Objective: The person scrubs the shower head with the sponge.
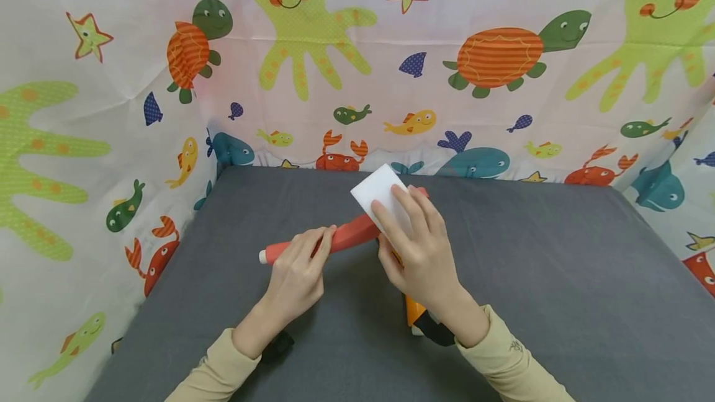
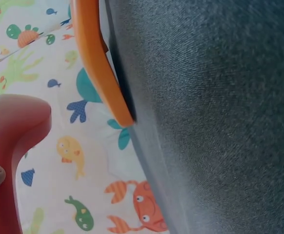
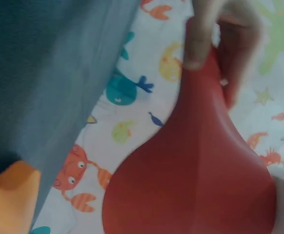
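Note:
My left hand (image 1: 298,272) grips the narrow handle of a red tool (image 1: 354,233), which has a white end cap. The tool is held up at a slant above the table. In the right wrist view the red tool (image 3: 191,170) flares from its handle into a broad, smooth body; its exact kind is unclear. My right hand (image 1: 419,253) holds a white sponge (image 1: 380,188) against the tool's wider part, fingers over the sponge and thumb below. Most of that wide part is hidden behind the sponge and hand in the head view.
An orange object (image 1: 414,310) with a curved edge stands on the grey table (image 1: 547,278), partly hidden beneath my right hand. A curtain (image 1: 357,67) printed with sea animals hangs along the back and sides of the table.

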Demonstrator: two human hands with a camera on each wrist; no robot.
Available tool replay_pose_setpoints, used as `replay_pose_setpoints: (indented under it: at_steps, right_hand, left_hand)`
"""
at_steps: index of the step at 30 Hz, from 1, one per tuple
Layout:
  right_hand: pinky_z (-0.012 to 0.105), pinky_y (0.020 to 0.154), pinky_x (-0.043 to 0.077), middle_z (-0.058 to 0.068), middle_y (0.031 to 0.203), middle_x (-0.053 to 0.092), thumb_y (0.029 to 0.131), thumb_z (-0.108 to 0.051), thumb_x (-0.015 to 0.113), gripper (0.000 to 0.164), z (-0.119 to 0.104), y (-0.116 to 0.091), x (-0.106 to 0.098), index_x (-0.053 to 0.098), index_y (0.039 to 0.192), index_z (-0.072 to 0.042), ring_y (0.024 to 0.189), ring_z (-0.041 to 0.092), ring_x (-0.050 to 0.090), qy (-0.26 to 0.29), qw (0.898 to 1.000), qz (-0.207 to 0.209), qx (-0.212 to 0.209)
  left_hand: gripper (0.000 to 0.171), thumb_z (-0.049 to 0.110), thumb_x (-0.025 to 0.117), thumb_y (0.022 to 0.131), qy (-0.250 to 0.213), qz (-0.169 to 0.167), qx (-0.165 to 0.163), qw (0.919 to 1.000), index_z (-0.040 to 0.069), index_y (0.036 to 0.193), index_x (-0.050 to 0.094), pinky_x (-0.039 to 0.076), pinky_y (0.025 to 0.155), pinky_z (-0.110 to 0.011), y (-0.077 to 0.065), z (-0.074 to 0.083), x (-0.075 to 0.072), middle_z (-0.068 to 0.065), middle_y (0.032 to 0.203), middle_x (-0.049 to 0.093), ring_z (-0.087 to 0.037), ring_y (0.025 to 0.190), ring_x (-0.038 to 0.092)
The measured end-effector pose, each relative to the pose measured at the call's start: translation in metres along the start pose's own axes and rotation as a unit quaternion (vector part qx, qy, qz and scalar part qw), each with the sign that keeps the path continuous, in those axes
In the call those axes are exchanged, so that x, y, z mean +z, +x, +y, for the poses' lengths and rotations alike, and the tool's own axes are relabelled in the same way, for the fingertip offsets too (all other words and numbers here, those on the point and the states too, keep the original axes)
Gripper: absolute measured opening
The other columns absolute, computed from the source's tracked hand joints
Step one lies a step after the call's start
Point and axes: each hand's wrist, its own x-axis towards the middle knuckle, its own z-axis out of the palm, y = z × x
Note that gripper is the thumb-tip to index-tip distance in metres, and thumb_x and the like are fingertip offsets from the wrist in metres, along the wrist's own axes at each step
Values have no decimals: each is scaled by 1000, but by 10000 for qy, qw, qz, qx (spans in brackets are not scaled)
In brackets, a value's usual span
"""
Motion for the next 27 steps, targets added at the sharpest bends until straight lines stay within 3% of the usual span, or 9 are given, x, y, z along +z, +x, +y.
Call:
replay_pose_setpoints:
  at_steps: [3, 8, 11, 14, 18, 22, 25, 27]
  right_hand:
    - [55, 88, 42, 25, 129, 47, 88, -18, 48, 38, 4, -3, 1, 59, 122, -5, 117, 44, 42, -125, 9999, 2, 23]
    - [55, 86, 43, 24, 131, 44, 87, -17, 49, 41, 22, -6, 0, 57, 125, -6, 116, 41, 41, -87, 9949, 16, 1007]
    - [56, 84, 43, 24, 131, 43, 84, -12, 53, 43, 25, -6, 1, 56, 126, -5, 115, 40, 41, -133, 9914, -13, 1301]
    - [57, 84, 42, 25, 130, 43, 83, -10, 54, 44, 18, -4, 6, 55, 126, -5, 115, 42, 41, -212, 9937, -102, 1096]
    - [56, 87, 42, 26, 129, 45, 83, -14, 53, 42, 1, -6, 17, 57, 124, -5, 115, 45, 42, -502, 9976, -316, 372]
    - [50, 90, 42, 24, 130, 46, 76, -13, 64, 48, -14, -13, 28, 58, 123, -5, 117, 43, 43, -810, 9942, -638, -299]
    - [47, 90, 43, 23, 132, 45, 70, -13, 71, 57, -16, -16, 31, 57, 125, -5, 121, 40, 41, -819, 9922, -822, -463]
    - [47, 88, 45, 22, 133, 44, 70, -12, 71, 57, -11, -15, 29, 57, 125, -6, 121, 40, 41, -769, 9936, -749, -337]
  left_hand:
    - [40, 1, 46, 83, 74, -29, 65, 9999, -6, 120, 57, 52, 80, -44, 1, 2, 0, -20, 104, 59, -31, 90, 60]
    - [41, -1, 47, 81, 121, -138, 1, 9998, -7, 121, 57, 51, 80, -43, 2, 4, -1, -20, 105, 58, -31, 91, 59]
    - [42, -3, 50, 80, 183, -240, -37, 9995, -7, 120, 57, 51, 81, -41, 3, 5, -4, -20, 106, 58, -31, 91, 59]
    - [41, -4, 50, 79, 324, -258, 12, 9991, -7, 119, 57, 51, 80, -40, 5, 7, -6, -20, 105, 58, -31, 90, 58]
    - [38, -3, 41, 84, 613, -189, 192, 9978, -9, 117, 58, 51, 78, -39, 6, 11, -7, -21, 103, 58, -31, 88, 58]
    - [40, -2, 34, 84, 773, -245, 274, 9963, -10, 116, 58, 50, 77, -38, 6, 12, -8, -22, 102, 58, -32, 88, 57]
    - [42, -2, 33, 83, 774, -298, 273, 9962, -10, 116, 58, 49, 76, -39, 6, 12, -7, -23, 101, 58, -32, 89, 57]
    - [41, -2, 34, 84, 776, -320, 269, 9961, -10, 117, 57, 49, 76, -39, 6, 12, -7, -23, 101, 58, -33, 89, 57]
